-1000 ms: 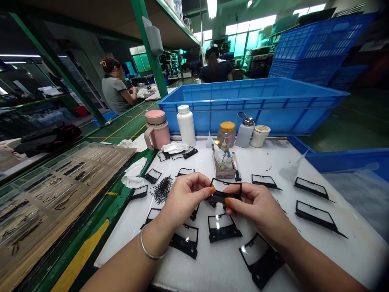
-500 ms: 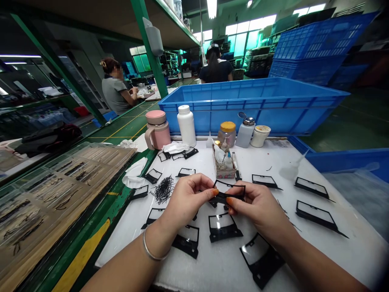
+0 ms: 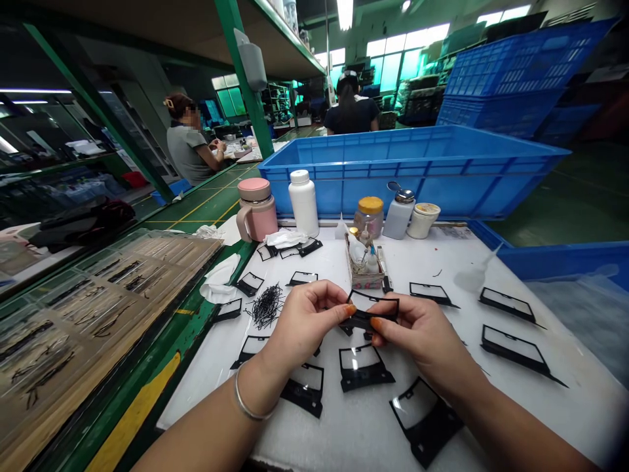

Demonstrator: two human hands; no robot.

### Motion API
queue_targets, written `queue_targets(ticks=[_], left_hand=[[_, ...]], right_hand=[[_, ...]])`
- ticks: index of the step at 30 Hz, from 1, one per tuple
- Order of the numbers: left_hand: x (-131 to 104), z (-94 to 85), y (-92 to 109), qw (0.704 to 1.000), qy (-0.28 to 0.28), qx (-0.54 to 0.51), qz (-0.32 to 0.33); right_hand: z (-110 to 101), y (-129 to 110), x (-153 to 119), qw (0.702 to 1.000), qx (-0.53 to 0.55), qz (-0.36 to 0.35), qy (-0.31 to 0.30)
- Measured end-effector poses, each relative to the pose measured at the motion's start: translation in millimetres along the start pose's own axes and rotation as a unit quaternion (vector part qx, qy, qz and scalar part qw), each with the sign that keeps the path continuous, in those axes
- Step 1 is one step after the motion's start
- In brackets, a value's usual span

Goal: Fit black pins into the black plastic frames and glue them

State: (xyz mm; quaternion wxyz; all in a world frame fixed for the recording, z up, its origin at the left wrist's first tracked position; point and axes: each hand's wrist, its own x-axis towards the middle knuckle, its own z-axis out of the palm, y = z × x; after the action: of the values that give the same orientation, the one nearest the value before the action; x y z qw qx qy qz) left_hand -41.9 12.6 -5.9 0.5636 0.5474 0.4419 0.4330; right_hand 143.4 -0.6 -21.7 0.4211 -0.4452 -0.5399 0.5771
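Observation:
Between my two hands I hold a black-framed clear panel (image 3: pixel 366 303) above the white work surface. My left hand (image 3: pixel 314 321) pinches its left end between thumb and fingers. The thumb of my right hand (image 3: pixel 417 324) presses on its lower right edge, with the fingers behind it. More such panels lie about: one panel (image 3: pixel 366 370) just below my hands, another panel (image 3: pixel 425 423) near the front edge, and a third panel (image 3: pixel 303 387) partly behind my left forearm. A heap of thin black strips (image 3: pixel 266 305) lies left of my left hand.
Beyond my hands stand a small box (image 3: pixel 366 280) of bottles, a pink mug (image 3: pixel 257 213), a white bottle (image 3: pixel 303 204) and a pump bottle (image 3: pixel 398 215). A large blue crate (image 3: pixel 413 183) borders the back. Divided trays (image 3: pixel 98 288) lie at left. Two people sit farther off.
The whole view has shifted very slightly. Both hands keep the same grip on the framed panel, and nothing else has visibly moved.

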Motion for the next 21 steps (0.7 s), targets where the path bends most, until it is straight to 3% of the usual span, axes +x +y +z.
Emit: queue_targets(ticks=[7,13,21], left_hand=[[0.7,0.7,-2.3,1.0,-0.004,-0.007,0.006],[4.1,-4.4,-7.9,0.998,-0.011,-0.057,-0.004],[0.4,-2.8,-8.9,0.991,-0.085,-0.085,-0.053]], right_hand=[[0.5,-2.5,-0.3,1.0,-0.005,-0.015,0.003],[-1.8,-0.7,0.0,0.997,0.071,0.022,-0.029],[-1.5,4.9,-0.3,0.99,0.12,0.052,-0.048]])
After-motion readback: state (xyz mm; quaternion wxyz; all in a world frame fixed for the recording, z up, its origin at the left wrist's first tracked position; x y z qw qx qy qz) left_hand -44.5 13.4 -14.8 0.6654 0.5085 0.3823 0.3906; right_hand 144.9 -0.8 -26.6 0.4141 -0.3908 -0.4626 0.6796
